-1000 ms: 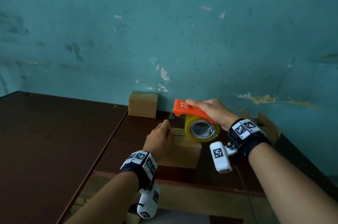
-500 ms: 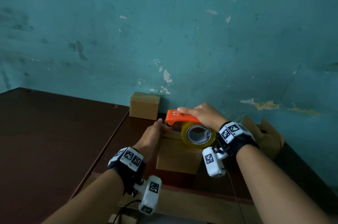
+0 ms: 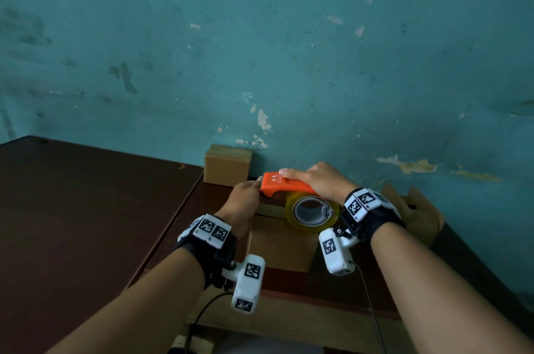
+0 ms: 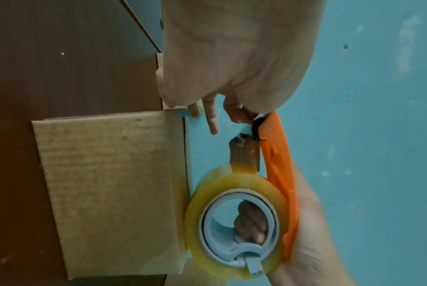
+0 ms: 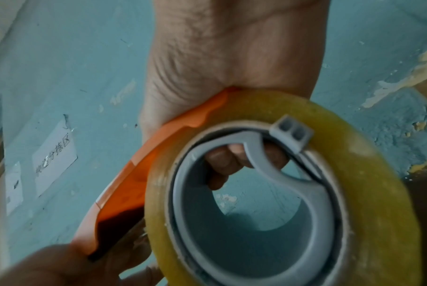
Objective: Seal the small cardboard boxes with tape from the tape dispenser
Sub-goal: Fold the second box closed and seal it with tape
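Right hand point(image 3: 315, 180) wraps the orange tape dispenser point(image 3: 284, 184) at frame centre, palm over the top, fingers curled through the grey core; I read this as bearing the yellowish roll point(image 3: 312, 213) down onto the box being sealed point(image 3: 281, 241). Left hand point(image 3: 245, 200) sits at the dispenser's nose on the left. In the left wrist view thumb and forefinger seem to pinch at the tape end, other fingers loose; the pinch itself is partly hidden. My guess is it anchors the tape at the box's far edge.

A closed box point(image 3: 226, 164) stands against the wall, upper left of the dispenser.

The dispenser's white print is too small to read. A paper label on the wall point(image 5: 54, 152) bears handwritten Chinese characters, blurred.
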A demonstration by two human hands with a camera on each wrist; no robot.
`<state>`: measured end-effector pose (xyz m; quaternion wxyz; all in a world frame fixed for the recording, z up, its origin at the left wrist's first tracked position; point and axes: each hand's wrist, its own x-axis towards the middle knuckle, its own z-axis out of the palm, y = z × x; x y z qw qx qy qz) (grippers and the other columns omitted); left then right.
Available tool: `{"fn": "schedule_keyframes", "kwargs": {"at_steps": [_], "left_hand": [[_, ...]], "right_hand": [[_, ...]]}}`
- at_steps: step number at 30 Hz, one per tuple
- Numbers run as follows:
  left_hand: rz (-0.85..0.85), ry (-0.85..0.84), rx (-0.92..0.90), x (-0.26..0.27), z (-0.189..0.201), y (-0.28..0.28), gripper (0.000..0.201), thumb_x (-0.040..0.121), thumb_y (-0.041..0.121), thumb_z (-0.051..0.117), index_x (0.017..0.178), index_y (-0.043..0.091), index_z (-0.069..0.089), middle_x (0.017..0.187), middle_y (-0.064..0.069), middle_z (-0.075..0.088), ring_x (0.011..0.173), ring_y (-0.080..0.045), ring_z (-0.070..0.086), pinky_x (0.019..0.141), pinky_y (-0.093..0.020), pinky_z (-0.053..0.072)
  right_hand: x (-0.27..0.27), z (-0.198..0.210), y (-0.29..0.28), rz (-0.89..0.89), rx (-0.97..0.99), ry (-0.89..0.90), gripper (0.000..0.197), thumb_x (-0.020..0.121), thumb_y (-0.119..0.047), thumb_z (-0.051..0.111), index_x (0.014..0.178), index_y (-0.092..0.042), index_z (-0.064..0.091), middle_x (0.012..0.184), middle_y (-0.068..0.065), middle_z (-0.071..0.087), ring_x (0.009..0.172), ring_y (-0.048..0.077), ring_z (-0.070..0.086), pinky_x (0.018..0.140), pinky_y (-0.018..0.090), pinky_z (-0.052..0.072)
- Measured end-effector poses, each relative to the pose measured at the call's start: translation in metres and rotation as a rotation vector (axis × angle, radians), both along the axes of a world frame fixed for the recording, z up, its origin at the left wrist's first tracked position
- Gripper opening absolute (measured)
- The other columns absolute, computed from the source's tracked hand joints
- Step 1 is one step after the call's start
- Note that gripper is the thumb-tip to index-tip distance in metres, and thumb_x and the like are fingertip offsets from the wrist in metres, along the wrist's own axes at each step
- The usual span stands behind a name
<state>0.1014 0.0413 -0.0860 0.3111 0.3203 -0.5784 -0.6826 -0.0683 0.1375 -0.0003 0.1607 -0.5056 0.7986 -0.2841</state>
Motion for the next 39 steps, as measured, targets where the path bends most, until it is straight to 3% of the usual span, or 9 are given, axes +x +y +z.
{"fn": "schedule_keyframes", "kwargs": {"at_steps": [3,6,8,13,16,22,27,32,39], "left_hand": [[0.057,-0.042,-0.131,0.003,-0.004,-0.002,0.033,0.111,0.027,0.046,0.106,0.012,0.075,0.109,-0.016,0.075,0.103,-0.023,0.066,0.092,-0.035,0.05],[0.082,-0.092,-0.238,0.009,-0.003,-0.004,0.043,0.11,0.03,0.048,0.097,-0.001,0.075,0.076,-0.013,0.063,0.066,-0.022,0.054,0.063,-0.034,0.044],[0.096,-0.123,-0.289,0.012,-0.005,-0.007,0.049,0.11,0.03,0.049,0.093,-0.011,0.071,0.064,-0.011,0.052,0.056,-0.022,0.046,0.055,-0.031,0.036],[0.166,-0.126,-0.396,0.027,-0.009,-0.014,0.055,0.109,0.029,0.052,0.079,-0.016,0.061,0.065,-0.01,0.046,0.061,-0.021,0.04,0.057,-0.03,0.032],[0.219,-0.14,-0.386,0.044,-0.013,-0.025,0.053,0.108,0.029,0.054,0.065,-0.001,0.058,0.058,-0.006,0.043,0.052,-0.018,0.042,0.055,-0.029,0.033],[0.198,-0.241,-0.301,0.062,-0.038,-0.032,0.048,0.106,0.04,0.054,0.084,0.0,0.07,0.065,-0.009,0.046,0.06,-0.023,0.044,0.058,-0.034,0.033],[0.202,-0.291,-0.273,0.056,-0.051,-0.031,0.047,0.105,0.045,0.054,0.08,0.007,0.068,0.066,-0.005,0.055,0.058,-0.02,0.051,0.058,-0.034,0.038],[0.171,-0.316,-0.24,0.048,-0.063,-0.024,0.04,0.106,0.046,0.051,0.094,0.016,0.074,0.082,-0.009,0.069,0.074,-0.024,0.065,0.066,-0.036,0.048],[0.196,-0.395,-0.307,0.033,-0.074,-0.011,0.047,0.108,0.041,0.049,0.08,0.006,0.063,0.074,-0.008,0.057,0.068,-0.021,0.051,0.061,-0.032,0.037]], "right_hand": [[0.0,0.001,0.0,0.005,0.011,0.019,0.07,0.073,-0.085,0.072,0.052,-0.023,0.045,0.054,0.003,0.052,0.046,0.02,0.052,0.065,0.034,0.045],[0.0,0.004,-0.002,0.03,0.038,0.047,0.073,0.067,-0.09,0.069,0.054,-0.021,0.049,0.055,0.003,0.054,0.046,0.018,0.053,0.065,0.034,0.045],[0.0,0.006,-0.003,0.039,0.049,0.07,0.074,0.069,-0.09,0.069,0.054,-0.021,0.047,0.052,0.001,0.051,0.044,0.016,0.049,0.064,0.033,0.042],[-0.003,0.006,-0.004,0.04,0.052,0.082,0.075,0.062,-0.093,0.07,0.053,-0.023,0.044,0.052,0.001,0.047,0.042,0.016,0.045,0.064,0.035,0.04],[-0.01,0.008,-0.002,0.045,0.056,0.065,0.078,0.052,-0.097,0.068,0.055,-0.022,0.047,0.054,0.002,0.05,0.044,0.017,0.049,0.066,0.035,0.043],[-0.016,0.006,0.002,0.047,0.042,0.037,0.07,0.073,-0.082,0.073,0.053,-0.021,0.046,0.05,-0.002,0.05,0.043,0.014,0.05,0.064,0.031,0.043],[-0.013,-0.001,0.0,0.041,0.011,-0.019,0.069,0.07,-0.084,0.073,0.053,-0.023,0.047,0.052,0.0,0.053,0.047,0.017,0.054,0.065,0.032,0.045],[-0.012,-0.002,-0.003,0.029,0.009,-0.019,0.069,0.07,-0.085,0.073,0.055,-0.021,0.05,0.055,0.002,0.056,0.048,0.018,0.057,0.067,0.033,0.046],[-0.013,-0.004,-0.004,0.04,0.006,-0.036,0.074,0.059,-0.091,0.071,0.06,-0.019,0.055,0.061,0.006,0.06,0.053,0.02,0.06,0.07,0.034,0.048]]}}
